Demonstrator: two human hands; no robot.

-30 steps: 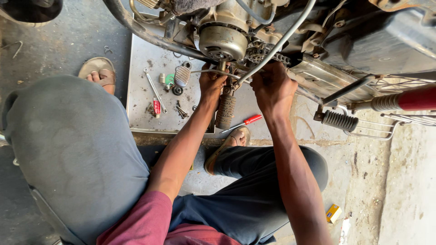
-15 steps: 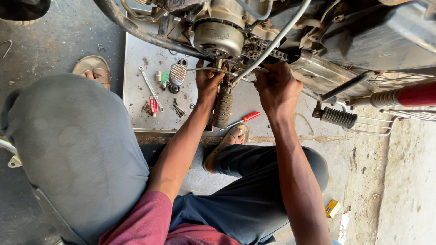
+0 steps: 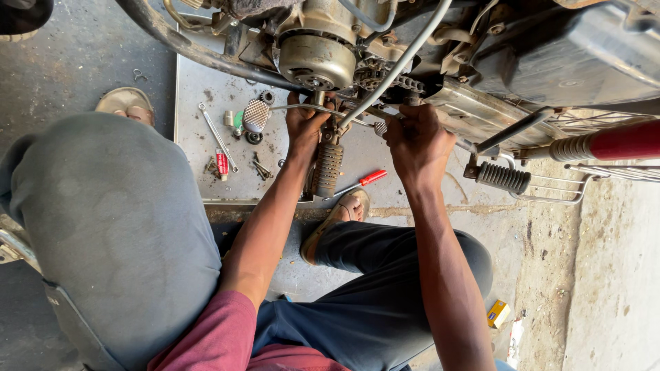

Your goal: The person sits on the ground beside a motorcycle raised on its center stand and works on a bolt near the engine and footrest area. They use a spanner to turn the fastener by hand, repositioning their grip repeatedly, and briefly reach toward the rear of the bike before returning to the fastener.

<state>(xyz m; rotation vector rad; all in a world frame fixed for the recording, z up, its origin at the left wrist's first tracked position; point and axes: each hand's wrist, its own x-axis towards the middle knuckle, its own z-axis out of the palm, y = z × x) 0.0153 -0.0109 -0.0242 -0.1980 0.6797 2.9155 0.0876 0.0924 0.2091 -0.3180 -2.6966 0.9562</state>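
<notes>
Up close, both hands are raised to the underside of a motorcycle engine (image 3: 320,58), a dull grey-metal block w/ a round, grimy side cover. The left hand (image 3: 304,127) is curled beside the footpeg (image 3: 328,169), fingers bent around a thin part under the cover; what exactly is pinched can't be told. The right hand (image 3: 416,141) is closed in a fist at the chain & sprocket area (image 3: 385,75), fingers wrapped on something small that is hidden by the knuckles. A grey cable (image 3: 405,58) is run diagonally across the engine, btw. the two hands.

The footpeg is seen as a ribbed, dusty rubber cylinder hanging just below the left hand. Under it a sheet-metal tray (image 3: 196,137) is laid on the concrete floor, w/ a spanner (image 3: 218,137), a small red tube (image 3: 222,163), loose bolts and a perforated pedal pad (image 3: 256,115) scattered on it. A red-handled screwdriver (image 3: 363,181) is lying near the tray's edge, by a sandalled foot (image 3: 338,220).
</notes>
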